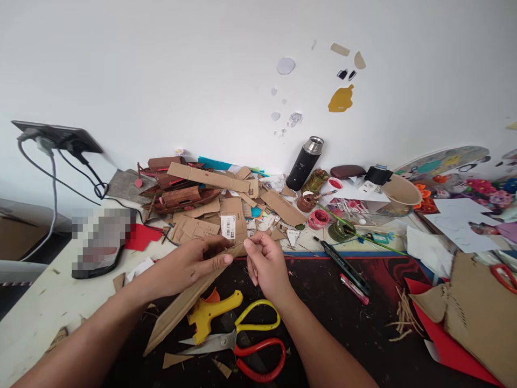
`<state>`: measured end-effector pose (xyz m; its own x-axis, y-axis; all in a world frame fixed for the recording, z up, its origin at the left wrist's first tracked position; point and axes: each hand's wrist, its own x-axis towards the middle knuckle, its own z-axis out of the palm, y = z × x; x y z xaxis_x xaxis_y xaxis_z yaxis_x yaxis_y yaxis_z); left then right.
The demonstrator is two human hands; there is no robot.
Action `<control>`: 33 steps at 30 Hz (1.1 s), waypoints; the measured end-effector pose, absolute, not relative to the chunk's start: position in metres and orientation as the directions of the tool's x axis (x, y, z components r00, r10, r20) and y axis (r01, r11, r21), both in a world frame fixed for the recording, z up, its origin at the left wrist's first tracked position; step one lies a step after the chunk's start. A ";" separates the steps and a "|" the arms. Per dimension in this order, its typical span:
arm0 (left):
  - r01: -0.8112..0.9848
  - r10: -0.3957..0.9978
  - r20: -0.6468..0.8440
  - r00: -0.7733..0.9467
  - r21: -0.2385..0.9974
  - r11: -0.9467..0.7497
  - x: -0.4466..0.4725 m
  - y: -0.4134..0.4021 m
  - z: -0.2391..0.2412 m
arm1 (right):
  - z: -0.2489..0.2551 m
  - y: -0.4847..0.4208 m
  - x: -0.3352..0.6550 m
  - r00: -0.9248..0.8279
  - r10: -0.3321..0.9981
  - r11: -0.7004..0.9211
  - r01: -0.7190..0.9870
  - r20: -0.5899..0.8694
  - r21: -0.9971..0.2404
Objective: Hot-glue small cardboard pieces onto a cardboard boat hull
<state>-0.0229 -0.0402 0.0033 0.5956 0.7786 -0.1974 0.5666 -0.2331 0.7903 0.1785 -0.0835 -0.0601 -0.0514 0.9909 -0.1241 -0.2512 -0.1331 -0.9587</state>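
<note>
A long folded strip of brown cardboard (172,322) slants up from the lower left to between my hands. My left hand (197,265) is closed on it, thumb along its upper edge; some of the fingers are hidden behind. At the strip's upper tip, my right hand (267,267) pinches with thumb and forefinger. Below the hands lies a yellow glue gun (212,312), partly behind the strip. Scissors (238,340) with one yellow and one red handle rest on the dark mat, blades spread, beside small cardboard offcuts (176,360).
Cardboard scraps (202,226) and brown model boats (181,200) crowd the back. Paint jars (319,218), a black flask (306,164) and a green-black cutter (345,267) stand or lie right of centre. Cardboard sheets (482,318) lie far right; a blurred-out phone-like object (100,242) lies left.
</note>
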 end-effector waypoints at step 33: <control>0.589 0.887 -0.026 0.461 0.756 -0.284 -0.011 -0.052 -0.003 | -0.066 -0.083 0.176 -0.116 0.985 -0.162 -0.410 -0.125 -0.898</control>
